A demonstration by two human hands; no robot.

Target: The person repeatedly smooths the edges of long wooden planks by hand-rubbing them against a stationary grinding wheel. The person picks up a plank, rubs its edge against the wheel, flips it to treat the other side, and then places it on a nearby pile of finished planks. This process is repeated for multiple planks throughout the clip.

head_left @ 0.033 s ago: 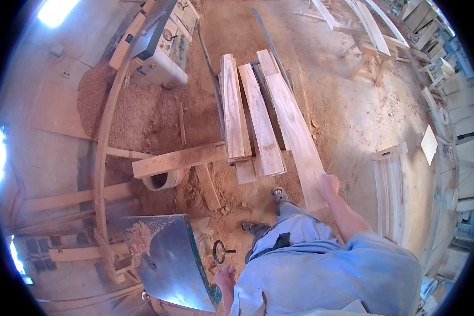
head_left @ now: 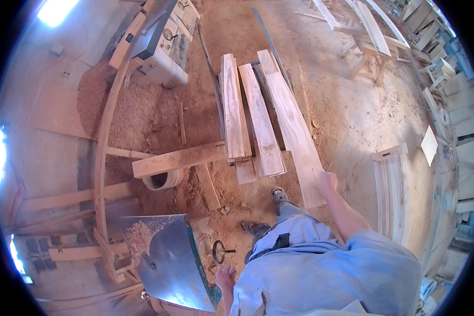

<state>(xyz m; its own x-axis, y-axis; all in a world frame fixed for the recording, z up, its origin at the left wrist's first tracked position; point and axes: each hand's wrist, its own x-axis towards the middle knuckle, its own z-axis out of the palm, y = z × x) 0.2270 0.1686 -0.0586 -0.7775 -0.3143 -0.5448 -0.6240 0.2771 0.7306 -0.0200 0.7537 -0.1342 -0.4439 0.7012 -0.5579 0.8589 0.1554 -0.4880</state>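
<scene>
Shavings (head_left: 140, 239) on machine (head_left: 175, 258) left of planks (head_left: 263, 126)

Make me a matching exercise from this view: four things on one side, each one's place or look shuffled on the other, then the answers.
1. Right hand
2. Left hand
3. Handwheel
4. Metal surface

A. Black and ring-shaped
B. Partly covered with wood shavings
C. Just below the handwheel in the picture
D. At the near end of a long board

Pairs: 1-D, 2-C, 3-A, 4-B
</scene>
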